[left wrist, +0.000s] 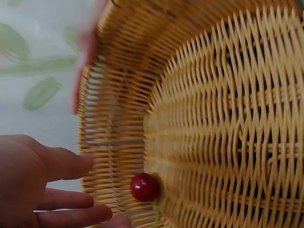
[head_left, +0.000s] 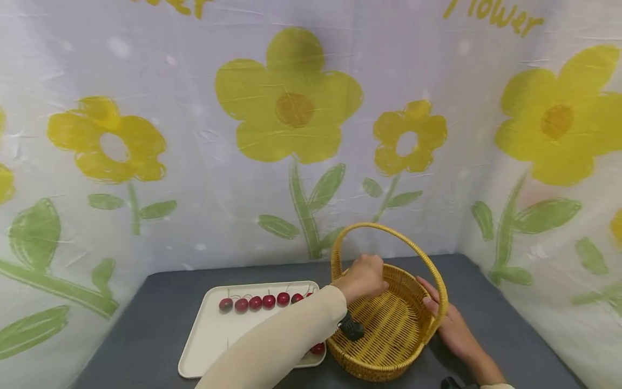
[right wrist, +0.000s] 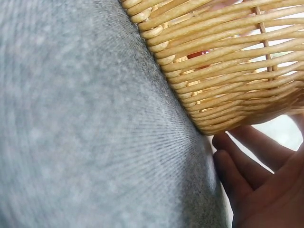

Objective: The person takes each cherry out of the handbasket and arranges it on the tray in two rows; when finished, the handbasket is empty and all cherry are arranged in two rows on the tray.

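A yellow woven basket (head_left: 384, 324) with a tall handle stands on the dark table. My left hand (head_left: 366, 276) reaches under the handle and into the basket. In the left wrist view its fingers (left wrist: 66, 164) are loosely extended and hold nothing. One red cherry (left wrist: 145, 187) lies inside by the basket wall, just off the fingertips. At the basket's right side my right hand (head_left: 449, 324) holds the rim. The right wrist view shows its fingers (right wrist: 237, 166) against the woven outer wall (right wrist: 228, 71), where a bit of red shows through the gaps.
Left of the basket lies a cream tray (head_left: 206, 335) with a row of cherries (head_left: 255, 303) along its far side. Another cherry (head_left: 317, 348) sits at the tray's near right corner. My left sleeve (head_left: 277, 340) covers part of the tray. A flower-printed curtain (head_left: 194, 162) surrounds the table.
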The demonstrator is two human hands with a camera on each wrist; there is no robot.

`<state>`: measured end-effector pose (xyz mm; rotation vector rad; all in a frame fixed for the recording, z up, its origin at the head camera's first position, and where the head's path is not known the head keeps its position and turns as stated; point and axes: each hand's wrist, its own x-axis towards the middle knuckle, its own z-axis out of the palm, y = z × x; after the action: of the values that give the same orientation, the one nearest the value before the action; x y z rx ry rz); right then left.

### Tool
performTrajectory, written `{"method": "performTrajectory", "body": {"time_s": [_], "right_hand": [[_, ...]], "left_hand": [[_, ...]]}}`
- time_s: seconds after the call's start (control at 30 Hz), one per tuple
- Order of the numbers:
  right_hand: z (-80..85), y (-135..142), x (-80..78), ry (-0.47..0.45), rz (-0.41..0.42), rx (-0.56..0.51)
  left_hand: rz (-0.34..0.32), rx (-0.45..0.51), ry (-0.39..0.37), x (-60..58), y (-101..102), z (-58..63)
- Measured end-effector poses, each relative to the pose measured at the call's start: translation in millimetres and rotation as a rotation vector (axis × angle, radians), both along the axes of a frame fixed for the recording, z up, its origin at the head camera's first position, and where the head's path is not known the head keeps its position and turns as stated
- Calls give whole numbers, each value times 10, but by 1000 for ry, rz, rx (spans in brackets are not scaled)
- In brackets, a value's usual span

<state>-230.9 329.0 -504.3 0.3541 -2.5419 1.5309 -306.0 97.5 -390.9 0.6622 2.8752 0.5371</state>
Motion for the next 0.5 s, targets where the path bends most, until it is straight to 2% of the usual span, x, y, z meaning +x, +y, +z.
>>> {"method": "performTrajectory", "body": {"time_s": [0.2,0.5], "right_hand": [[-8,5,-15,-4,-3,7],[-9,24,-12,6,-35,42]], "left_hand": [[-22,-16,-14,-134,107,-159],[-62,-100,-2,-120,217,-255]]}}
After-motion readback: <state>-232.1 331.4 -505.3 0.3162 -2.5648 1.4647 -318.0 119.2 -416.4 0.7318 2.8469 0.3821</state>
